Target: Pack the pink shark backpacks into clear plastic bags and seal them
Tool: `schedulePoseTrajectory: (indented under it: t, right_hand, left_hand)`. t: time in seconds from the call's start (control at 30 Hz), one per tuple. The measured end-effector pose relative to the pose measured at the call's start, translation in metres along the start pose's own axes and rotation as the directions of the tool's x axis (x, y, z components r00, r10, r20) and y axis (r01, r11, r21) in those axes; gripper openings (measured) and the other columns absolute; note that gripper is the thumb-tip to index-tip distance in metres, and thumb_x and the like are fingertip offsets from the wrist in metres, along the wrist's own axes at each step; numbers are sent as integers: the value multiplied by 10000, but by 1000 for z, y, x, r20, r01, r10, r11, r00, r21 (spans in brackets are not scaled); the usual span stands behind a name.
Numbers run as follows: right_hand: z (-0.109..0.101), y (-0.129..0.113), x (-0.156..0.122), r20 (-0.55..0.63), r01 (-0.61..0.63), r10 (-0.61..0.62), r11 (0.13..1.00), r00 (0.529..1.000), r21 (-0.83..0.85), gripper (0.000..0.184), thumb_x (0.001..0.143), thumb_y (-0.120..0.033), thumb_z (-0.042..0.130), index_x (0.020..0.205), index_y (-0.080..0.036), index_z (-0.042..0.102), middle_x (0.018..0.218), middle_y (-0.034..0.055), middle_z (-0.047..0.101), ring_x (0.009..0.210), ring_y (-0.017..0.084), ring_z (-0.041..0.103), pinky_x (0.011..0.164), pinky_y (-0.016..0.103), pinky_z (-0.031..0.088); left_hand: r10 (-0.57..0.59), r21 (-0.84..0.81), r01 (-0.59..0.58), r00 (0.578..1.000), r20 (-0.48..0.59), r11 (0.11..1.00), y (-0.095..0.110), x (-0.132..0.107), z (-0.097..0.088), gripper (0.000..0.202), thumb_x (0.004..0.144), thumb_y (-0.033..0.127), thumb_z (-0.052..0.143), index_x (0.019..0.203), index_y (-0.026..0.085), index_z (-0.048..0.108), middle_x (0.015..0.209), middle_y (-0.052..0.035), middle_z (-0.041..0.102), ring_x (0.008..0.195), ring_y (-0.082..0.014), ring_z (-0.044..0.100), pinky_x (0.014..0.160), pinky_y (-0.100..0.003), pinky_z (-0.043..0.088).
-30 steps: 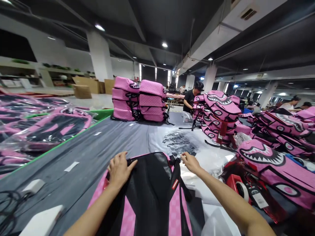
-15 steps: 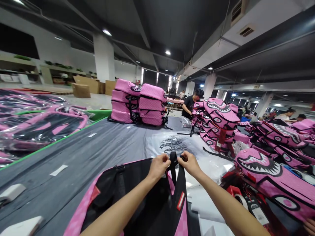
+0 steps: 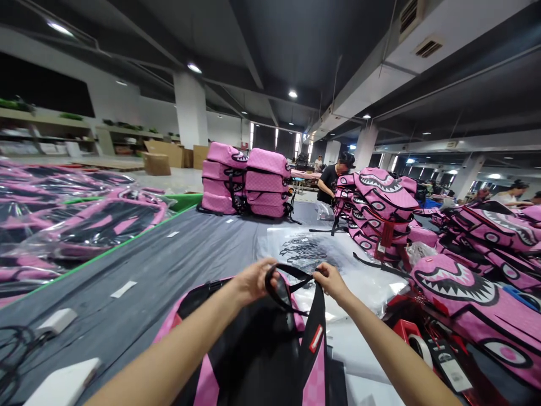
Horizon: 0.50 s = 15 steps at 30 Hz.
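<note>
A pink and black backpack [image 3: 249, 349] lies in front of me with its black back side up. My left hand [image 3: 256, 280] is closed around a looped black webbing strap [image 3: 273, 293], left of the bag's shoulder strap [image 3: 313, 321]. The webbing stretches across to my right hand [image 3: 332, 281], whose fingers pinch it at the shoulder strap's end. A small red label [image 3: 315, 338] sits on that shoulder strap. Just beyond my hands lie clear plastic bags with black print [image 3: 310, 251].
Pink backpacks are stacked at the table's far end [image 3: 267, 180] and at the right [image 3: 380, 208]. Plastic-wrapped bags [image 3: 101, 220] lie at left behind a green edge. A tape roll [image 3: 420, 347] and hang tags [image 3: 450, 363] are at right. A person [image 3: 332, 180] works beyond.
My left hand has moved left and drawn the webbing out into a wide loop. My right hand stays at the shoulder strap's end. The view has shifted slightly left.
</note>
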State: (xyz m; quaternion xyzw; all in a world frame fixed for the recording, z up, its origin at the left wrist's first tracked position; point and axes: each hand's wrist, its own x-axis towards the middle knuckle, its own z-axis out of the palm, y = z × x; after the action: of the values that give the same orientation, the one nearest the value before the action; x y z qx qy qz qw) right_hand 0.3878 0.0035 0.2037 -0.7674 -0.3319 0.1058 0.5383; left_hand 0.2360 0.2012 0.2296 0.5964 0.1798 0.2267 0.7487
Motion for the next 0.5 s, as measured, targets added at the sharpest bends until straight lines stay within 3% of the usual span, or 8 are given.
schedulePoseTrajectory:
  t: [0.1, 0.17, 0.27, 0.37, 0.43, 0.5]
  right_hand:
    - [-2, 5, -4, 46, -49, 48, 999, 998, 22, 224, 757, -408, 622, 797, -212, 521, 545, -89, 456, 431, 99, 397, 401, 210, 311]
    - [2, 4, -4, 51, -17, 16, 1000, 999, 11, 203, 763, -396, 605, 800, -213, 526, 551, -82, 465, 448, 105, 414, 410, 211, 322]
    - [10, -3, -1, 14, 76, -75, 996, 997, -42, 175, 758, -365, 607, 771, -214, 520, 555, -76, 463, 501, 110, 435, 467, 214, 337]
    - [16, -14, 0, -8, 167, -168, 980, 986, -107, 157, 744, -341, 608, 755, -211, 522, 592, -61, 495, 571, 121, 466, 543, 230, 356]
    - [18, -22, -4, -1, 213, -216, 966, 976, -145, 150, 731, -333, 612, 761, -207, 537, 619, -52, 524, 600, 127, 483, 582, 242, 366]
    - [20, -30, -13, 12, 231, -232, 956, 973, -180, 150, 716, -332, 618, 761, -205, 553, 617, -47, 533, 593, 129, 486, 585, 248, 362]
  left_hand:
    - [115, -91, -126, 986, -122, 988, 21, 12, -34, 352, 847, 530, 553, 799, 189, 624, 785, -98, 713, 765, -199, 694, 707, -315, 579]
    - [156, -62, -169, 972, -179, 984, 10, 11, -38, 401, 914, 551, 420, 798, 202, 581, 806, -108, 715, 819, -201, 710, 764, -328, 582]
    - [180, 114, -167, 978, -108, 979, -34, 0, -16, 361, 781, 558, 614, 737, 200, 590, 726, -104, 707, 711, -250, 691, 727, -397, 567]
    - [279, 313, -283, 959, 58, 907, -75, -6, 16, 372, 570, 433, 825, 865, 230, 724, 939, -79, 764, 939, -291, 676, 913, -423, 513]
    - [348, 404, -382, 924, 159, 831, -87, -4, 29, 302, 624, 426, 799, 878, 269, 752, 947, -42, 757, 957, -270, 638, 980, -416, 461]
    - [392, 461, -459, 888, 239, 760, -92, 0, 32, 197, 759, 447, 681, 778, 259, 738, 808, -42, 722, 848, -246, 606, 932, -399, 463]
